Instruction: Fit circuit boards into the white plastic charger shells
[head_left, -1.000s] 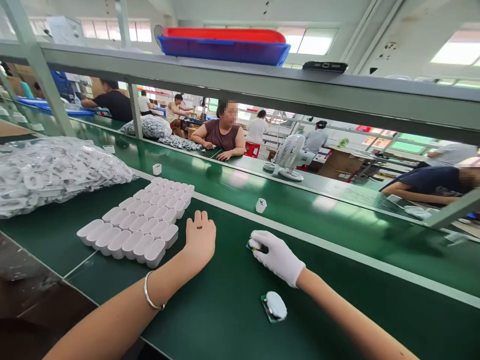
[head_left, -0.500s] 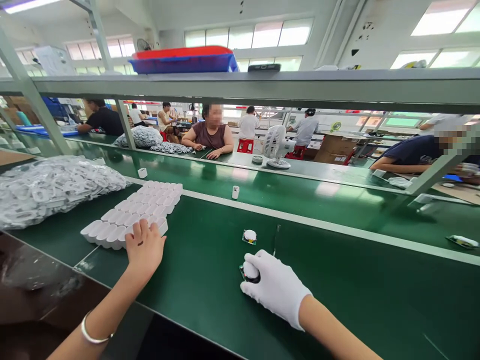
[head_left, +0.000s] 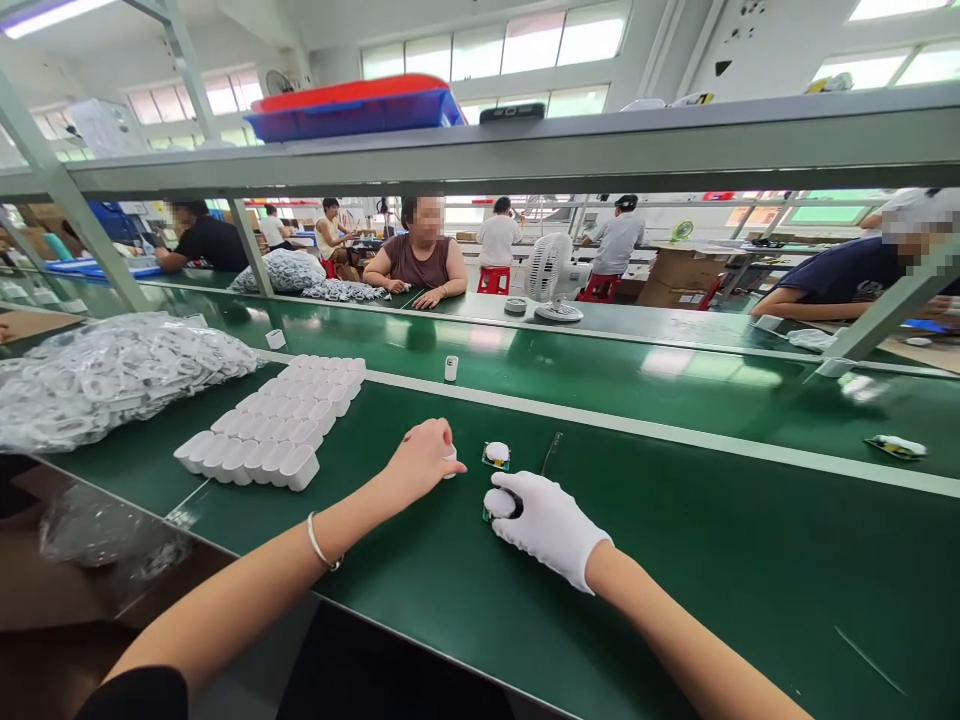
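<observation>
My bare left hand [head_left: 421, 458] is closed around a small white plastic housing [head_left: 450, 462], mostly hidden by the fingers, a little above the green work surface. On my right hand [head_left: 553, 525] is a white glove. Its thumb and fingers grip a small green circuit board [head_left: 498, 505] with a white domed part on top and something black beside it. Just behind lies another circuit board [head_left: 496, 455] with the same white dome. Rows of white oval housings [head_left: 259, 440] stand packed together on the left, openings up.
A clear bag of white plastic parts [head_left: 120, 375] lies far left. One white piece [head_left: 451, 368] stands on the belt [head_left: 600, 390], another [head_left: 275, 339] further left. A thin dark strip [head_left: 552, 454] lies behind my glove. Overhead runs a shelf [head_left: 675, 130]; co-workers sit beyond.
My left hand has moved right from the rows of housings, carrying one from the front right corner. My right hand still holds its board; the white piece on the belt has shifted slightly left.
</observation>
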